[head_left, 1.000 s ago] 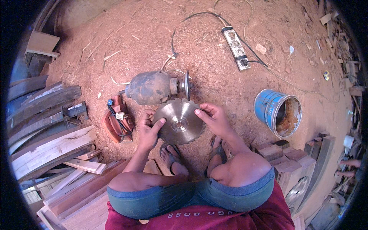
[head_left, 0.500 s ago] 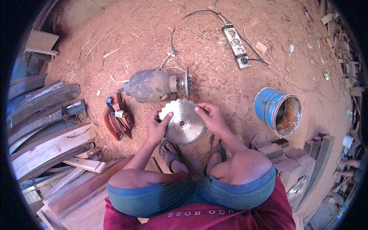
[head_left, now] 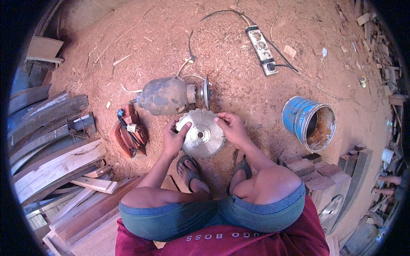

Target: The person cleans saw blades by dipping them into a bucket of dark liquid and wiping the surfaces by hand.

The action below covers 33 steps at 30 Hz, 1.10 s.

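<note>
The left hand (head_left: 172,138) gripped one side of a toothed circular saw blade (head_left: 204,147), the right hand (head_left: 235,130) the other, thumbs on its face. They held it above the dirt floor (head_left: 252,100), just on the person's side of a dusty electric motor (head_left: 164,96).

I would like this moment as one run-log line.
left hand: holds saw blade, left edge | right hand: holds blade, upper-right edge | motor: beyond blade | blue bucket: at right
</note>
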Motion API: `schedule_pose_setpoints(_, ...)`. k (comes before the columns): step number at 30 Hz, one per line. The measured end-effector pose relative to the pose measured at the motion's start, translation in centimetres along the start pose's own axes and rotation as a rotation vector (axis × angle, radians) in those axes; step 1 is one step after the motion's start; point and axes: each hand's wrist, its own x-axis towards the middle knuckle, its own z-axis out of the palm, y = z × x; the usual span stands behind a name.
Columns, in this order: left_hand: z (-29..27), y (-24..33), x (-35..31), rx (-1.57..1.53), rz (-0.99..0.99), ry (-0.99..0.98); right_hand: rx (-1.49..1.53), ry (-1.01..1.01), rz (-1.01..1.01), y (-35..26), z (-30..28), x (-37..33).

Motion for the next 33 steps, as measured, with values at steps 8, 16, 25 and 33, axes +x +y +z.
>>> schedule_pose_setpoints(8,-0.4,0.6,-0.5,0.071,0.106,0.025,0.032,0.000,-0.029,-1.1,-0.2,-0.7)
schedule_pose_setpoints(16,-2.4,3.4,-2.8,0.166,0.626,0.052,0.085,-0.220,-0.326,-8.6,-3.0,-2.6)
schedule_pose_setpoints(25,-3.2,3.7,-3.0,0.078,0.746,-0.020,0.051,-0.249,-0.592,-9.7,-3.0,-2.4)
schedule_pose_setpoints(33,-2.7,3.9,-2.8,-0.010,0.756,-0.019,0.028,-0.231,-0.548,-11.6,-3.2,-3.1)
